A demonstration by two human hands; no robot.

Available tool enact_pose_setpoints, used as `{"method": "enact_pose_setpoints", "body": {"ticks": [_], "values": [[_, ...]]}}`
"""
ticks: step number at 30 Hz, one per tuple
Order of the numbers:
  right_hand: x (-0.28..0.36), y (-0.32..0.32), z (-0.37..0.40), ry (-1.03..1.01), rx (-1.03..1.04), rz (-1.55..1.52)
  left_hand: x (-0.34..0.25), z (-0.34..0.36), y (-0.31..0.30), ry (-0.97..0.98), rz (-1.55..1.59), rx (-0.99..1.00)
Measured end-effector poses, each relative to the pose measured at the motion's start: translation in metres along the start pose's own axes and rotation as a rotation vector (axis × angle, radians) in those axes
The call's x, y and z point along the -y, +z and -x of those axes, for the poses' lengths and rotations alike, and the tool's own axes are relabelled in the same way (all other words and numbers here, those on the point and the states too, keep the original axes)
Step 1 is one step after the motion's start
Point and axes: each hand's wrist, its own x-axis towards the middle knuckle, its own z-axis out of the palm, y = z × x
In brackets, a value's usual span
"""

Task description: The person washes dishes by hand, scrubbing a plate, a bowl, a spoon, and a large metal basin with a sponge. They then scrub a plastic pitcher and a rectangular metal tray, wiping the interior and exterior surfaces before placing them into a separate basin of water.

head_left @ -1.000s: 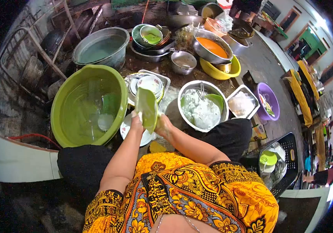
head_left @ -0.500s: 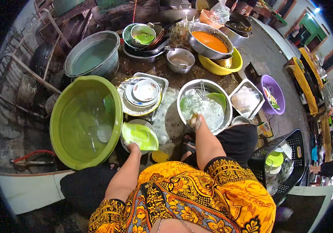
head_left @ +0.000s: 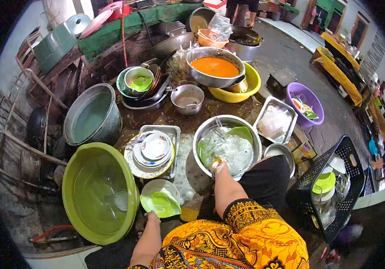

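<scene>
My left hand (head_left: 152, 218) is closed on the near edge of a light green leaf-shaped plate (head_left: 162, 205), with suds on its face. The plate is tilted over a white bowl (head_left: 160, 186). At the near rim of a metal basin (head_left: 196, 148) is my right hand (head_left: 220, 168), its fingers closed round a small yellowish thing that looks like a sponge. Foamy water (head_left: 233, 157) fills the basin, and another green plate (head_left: 240, 132) and some cutlery (head_left: 220, 125) lie in it.
A large green tub (head_left: 69, 197) of water stands at left, a grey tub (head_left: 111, 103) behind it. Stacked plates (head_left: 155, 148) rest on a metal tray. At right are a tray of suds (head_left: 274, 123), a purple basin (head_left: 318, 105) and a black crate (head_left: 352, 179) of dishes.
The view has tilted up, so everything sits lower in the frame. My left hand still grips the green plate, and my right hand stays at the basin's near rim.
</scene>
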Motion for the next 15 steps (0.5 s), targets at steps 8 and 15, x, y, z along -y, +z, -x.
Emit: {"method": "enact_pose_setpoints", "body": {"ticks": [8,15], "values": [[-0.018,-0.034,-0.166,0.083,0.291,-0.01,0.017,-0.062,0.007,0.389,-0.367,0.08],[0.033,0.019,0.019,-0.225,-0.35,1.134,0.008,-0.011,0.067,0.554,-0.423,0.441]]}}
